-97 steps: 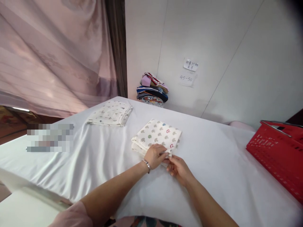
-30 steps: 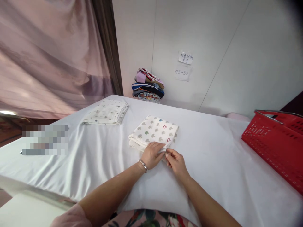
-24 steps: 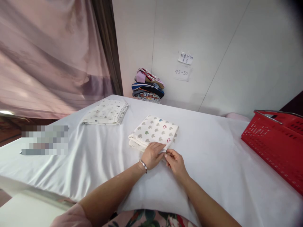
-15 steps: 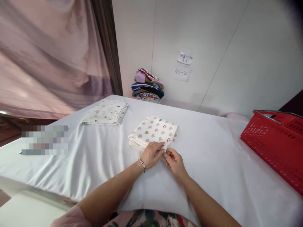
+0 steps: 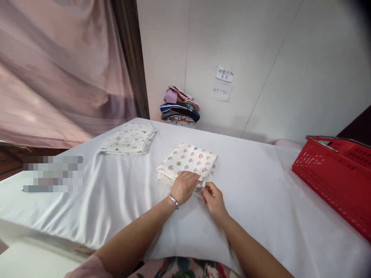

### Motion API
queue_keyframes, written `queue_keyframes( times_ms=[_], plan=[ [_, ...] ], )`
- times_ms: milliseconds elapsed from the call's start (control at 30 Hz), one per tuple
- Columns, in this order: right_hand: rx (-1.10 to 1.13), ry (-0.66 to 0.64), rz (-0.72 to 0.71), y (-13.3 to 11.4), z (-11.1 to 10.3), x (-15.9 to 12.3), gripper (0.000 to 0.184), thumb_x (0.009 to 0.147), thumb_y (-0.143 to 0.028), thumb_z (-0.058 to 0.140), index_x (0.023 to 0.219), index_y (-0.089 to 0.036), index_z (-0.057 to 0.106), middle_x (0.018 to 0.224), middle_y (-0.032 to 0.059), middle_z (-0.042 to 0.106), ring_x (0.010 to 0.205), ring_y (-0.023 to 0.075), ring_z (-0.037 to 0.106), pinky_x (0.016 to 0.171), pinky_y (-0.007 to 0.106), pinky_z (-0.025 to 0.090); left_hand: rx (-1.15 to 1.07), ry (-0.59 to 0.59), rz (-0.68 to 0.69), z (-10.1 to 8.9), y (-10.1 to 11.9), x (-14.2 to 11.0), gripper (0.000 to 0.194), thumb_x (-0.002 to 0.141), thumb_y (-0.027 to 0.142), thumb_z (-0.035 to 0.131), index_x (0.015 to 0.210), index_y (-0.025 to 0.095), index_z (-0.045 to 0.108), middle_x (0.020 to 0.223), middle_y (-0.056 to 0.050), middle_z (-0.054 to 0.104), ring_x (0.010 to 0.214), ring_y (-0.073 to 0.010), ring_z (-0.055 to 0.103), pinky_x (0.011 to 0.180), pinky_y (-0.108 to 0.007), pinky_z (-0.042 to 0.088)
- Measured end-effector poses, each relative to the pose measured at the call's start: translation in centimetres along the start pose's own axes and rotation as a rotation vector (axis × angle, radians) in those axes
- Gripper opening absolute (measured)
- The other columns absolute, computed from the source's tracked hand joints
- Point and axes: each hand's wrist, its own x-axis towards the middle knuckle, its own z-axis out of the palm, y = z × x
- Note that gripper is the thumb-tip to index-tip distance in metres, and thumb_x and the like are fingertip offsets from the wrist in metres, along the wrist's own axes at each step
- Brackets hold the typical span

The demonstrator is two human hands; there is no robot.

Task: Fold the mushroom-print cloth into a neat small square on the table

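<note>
A folded cream cloth with grey, green and red prints (image 5: 188,161) lies in the middle of the white-covered table (image 5: 261,216). My left hand (image 5: 183,186), with a bracelet at the wrist, rests palm-down on the cloth's near edge, fingers pressed together. My right hand (image 5: 213,198) pinches the same near corner between thumb and fingers, right beside the left hand.
A second folded printed cloth (image 5: 129,138) lies at the far left of the table. A stack of coloured folded clothes (image 5: 181,110) sits against the back wall under two paper notes. A red plastic basket (image 5: 337,173) stands at the right. A pink curtain hangs at left.
Both hands stay at the cloth's near corner with only small finger shifts. The view has drifted slightly; the cloth has kept its place.
</note>
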Motion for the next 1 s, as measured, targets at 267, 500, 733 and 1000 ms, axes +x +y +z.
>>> queue_keyframes(
  times_ms=[267,500,733,1000],
  plan=[
    [0.039,-0.012,0.011,0.3,0.0,0.0,0.027,0.076,-0.045,0.055,0.081,-0.019,0.05,0.069,0.0004,0.061,0.043,0.0084,0.043,0.04,0.022,0.036,0.104,-0.113,0.077,-0.2,0.5,0.0,0.02,0.086,0.018,0.04,0.098,0.016,0.057,0.091,-0.006,0.064,0.085,-0.0201,0.054,0.077,-0.036,0.039],
    [0.066,-0.012,0.004,0.1,0.0,0.0,0.027,0.075,-0.044,0.056,0.081,-0.018,0.051,0.073,0.0011,0.062,0.043,0.0079,0.044,0.041,0.022,0.037,0.078,-0.141,0.038,0.0,0.6,-0.2,0.021,0.086,0.018,0.04,0.101,0.017,0.055,0.094,-0.006,0.063,0.087,-0.0208,0.054,0.079,-0.036,0.039],
    [0.083,-0.005,-0.003,0.0,0.0,0.0,0.033,0.073,-0.051,0.057,0.078,-0.019,0.05,0.066,-0.0008,0.058,0.046,0.0089,0.044,0.043,0.022,0.037,-0.016,-0.206,0.0,-0.3,1.1,-0.6,0.031,0.076,0.013,0.045,0.106,0.018,0.053,0.097,-0.007,0.06,0.092,-0.0215,0.053,0.082,-0.038,0.041],
    [0.115,-0.006,0.044,-0.8,-0.1,-0.2,0.037,0.07,-0.052,0.061,0.081,-0.018,0.052,0.068,0.0004,0.061,0.044,0.0083,0.045,0.039,0.021,0.033,0.06,-0.15,-0.026,0.6,0.7,-0.7,0.029,0.078,0.011,0.044,0.105,0.017,0.053,0.097,-0.006,0.062,0.09,-0.0213,0.052,0.08,-0.037,0.041]
  ],
)
